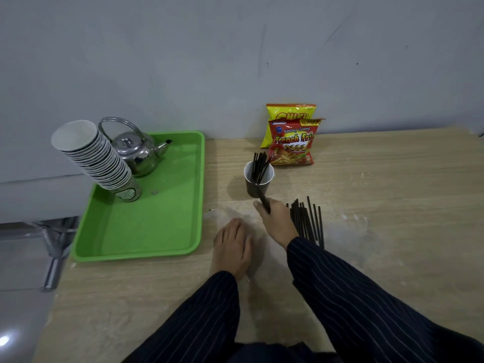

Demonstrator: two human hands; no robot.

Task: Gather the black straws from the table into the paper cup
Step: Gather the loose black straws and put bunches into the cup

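Note:
A dark paper cup with a white inside stands on the wooden table, and several black straws lean upright in it. More black straws lie in a loose pile on the table to the cup's lower right. My right hand is just in front of the cup, closed around a black straw that slants up toward the cup's front wall. My left hand rests flat on the table, palm down and fingers together, holding nothing.
A green tray at the left carries a leaning stack of paper cups and a metal kettle. Two snack bags stand against the grey wall behind the cup. The table's left edge runs past the tray.

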